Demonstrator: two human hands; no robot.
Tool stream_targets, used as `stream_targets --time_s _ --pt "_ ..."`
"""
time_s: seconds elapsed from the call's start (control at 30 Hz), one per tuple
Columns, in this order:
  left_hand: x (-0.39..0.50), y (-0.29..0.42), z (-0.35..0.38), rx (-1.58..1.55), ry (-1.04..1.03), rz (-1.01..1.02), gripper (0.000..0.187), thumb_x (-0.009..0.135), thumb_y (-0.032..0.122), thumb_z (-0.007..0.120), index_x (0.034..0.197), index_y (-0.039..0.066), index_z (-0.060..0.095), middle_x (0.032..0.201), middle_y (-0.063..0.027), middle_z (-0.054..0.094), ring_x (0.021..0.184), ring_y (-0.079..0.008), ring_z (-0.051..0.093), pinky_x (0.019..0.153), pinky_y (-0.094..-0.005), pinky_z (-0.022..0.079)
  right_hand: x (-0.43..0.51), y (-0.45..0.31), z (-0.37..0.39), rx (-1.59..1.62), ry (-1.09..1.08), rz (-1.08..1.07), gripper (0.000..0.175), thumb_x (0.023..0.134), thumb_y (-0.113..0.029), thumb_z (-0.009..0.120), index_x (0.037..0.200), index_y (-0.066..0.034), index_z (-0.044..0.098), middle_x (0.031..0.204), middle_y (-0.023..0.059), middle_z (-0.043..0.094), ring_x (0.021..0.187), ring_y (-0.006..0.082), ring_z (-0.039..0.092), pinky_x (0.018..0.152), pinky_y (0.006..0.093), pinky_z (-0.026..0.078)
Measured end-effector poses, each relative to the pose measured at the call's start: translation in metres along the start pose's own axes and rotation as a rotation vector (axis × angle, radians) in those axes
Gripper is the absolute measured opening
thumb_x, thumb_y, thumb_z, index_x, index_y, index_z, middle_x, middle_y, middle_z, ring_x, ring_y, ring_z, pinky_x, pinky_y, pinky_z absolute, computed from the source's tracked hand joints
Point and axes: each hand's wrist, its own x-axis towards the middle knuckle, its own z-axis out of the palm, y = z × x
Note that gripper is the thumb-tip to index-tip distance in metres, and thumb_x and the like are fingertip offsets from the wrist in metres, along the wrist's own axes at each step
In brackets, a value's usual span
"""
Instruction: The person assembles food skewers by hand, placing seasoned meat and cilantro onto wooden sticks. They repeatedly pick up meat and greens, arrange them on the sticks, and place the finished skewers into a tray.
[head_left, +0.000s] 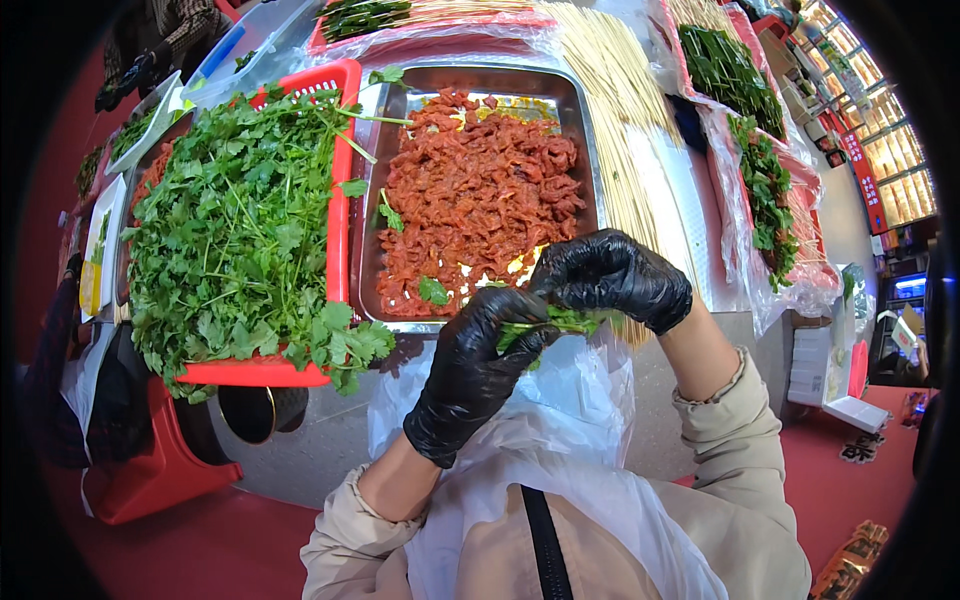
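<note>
Black gloves cover both hands. In front of my chest, my left hand (484, 367) grips a small bunch of coriander sprigs (574, 320) between thumb and fingers. Bent fingers bring my right hand (615, 277) close above the same bunch, its fingertips near the left ones; whatever they pinch is hidden. Just beyond both hands lies a steel tray (592, 161) of sliced, reddish marinated raw meat (480, 195), with a few loose leaves on it. To its left, loose coriander (232, 240) overflows a red plastic basket (341, 225).
Bamboo skewers (619, 112) lie in a long pile right of the tray. Plastic-lined red trays of leafy skewers (727, 75) stand farther right. A red stool (161, 457) is at lower left. Another person's gloved hand (135, 75) shows at upper left.
</note>
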Motion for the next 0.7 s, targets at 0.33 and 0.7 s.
stream_targets --time_s 0.33,0.7 --pt "-0.003 -0.006 -0.009 -0.235 -0.001 -0.318 0.021 0.082 -0.001 0.059 0.102 -0.002 0.057 0.089 -0.0047 0.059 0.078 -0.0110 0.056 0.068 -0.0226 0.046 -0.003 -0.011 0.037 -0.919 0.188 -0.608 0.028 0.071 -0.001 0.062 0.098 -0.0095 0.061 0.087 0.0104 0.058 0.075 0.0274 0.058 0.064 0.0362 0.047" --pt "0.003 0.028 -0.004 -0.601 0.198 -0.585 0.012 0.084 0.007 0.060 0.094 0.002 0.063 0.079 -0.0004 0.060 0.065 -0.0058 0.051 0.056 -0.0190 0.039 -0.017 -0.007 0.039 -1.172 0.307 -0.713 0.018 0.071 -0.013 0.068 0.086 -0.0049 0.061 0.074 0.0074 0.057 0.064 0.0222 0.057 0.057 0.0322 0.046"
